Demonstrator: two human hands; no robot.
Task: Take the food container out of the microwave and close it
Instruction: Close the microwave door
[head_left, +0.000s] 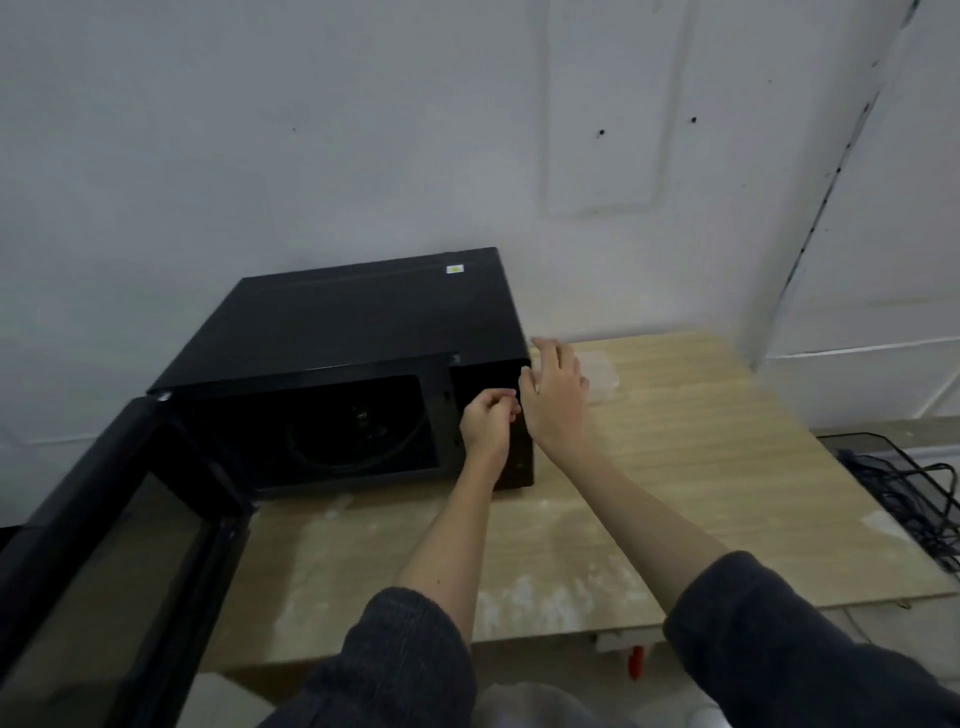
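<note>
A black box-shaped microwave (363, 322) sits on a pale wood-grain worktop (701, 467) against a white painted wall (363, 130). Its glass-paned black door (119, 530) is swung fully open to the left, towards the camera. The dark cavity (332, 426) shows only a round turntable ring; the inside is too dim to tell whether a food container lies within, and none can be made out on the worktop either. A small white and yellow sticker (455, 268) sits near the back right of the microwave's top; its writing is too small to read.

The left hand (488, 421) is at the control panel on the microwave's right front, its fingers (501, 400) curled narrowly together as if pinching something small and reddish; what it is cannot be told. The right hand (556, 395) rests against the microwave's front right corner, fingers loosely spread and holding nothing. Both forearms emerge from pushed-up dark grey sleeves (779, 639). A black wire rack (904, 478) lies off the worktop's right edge.
</note>
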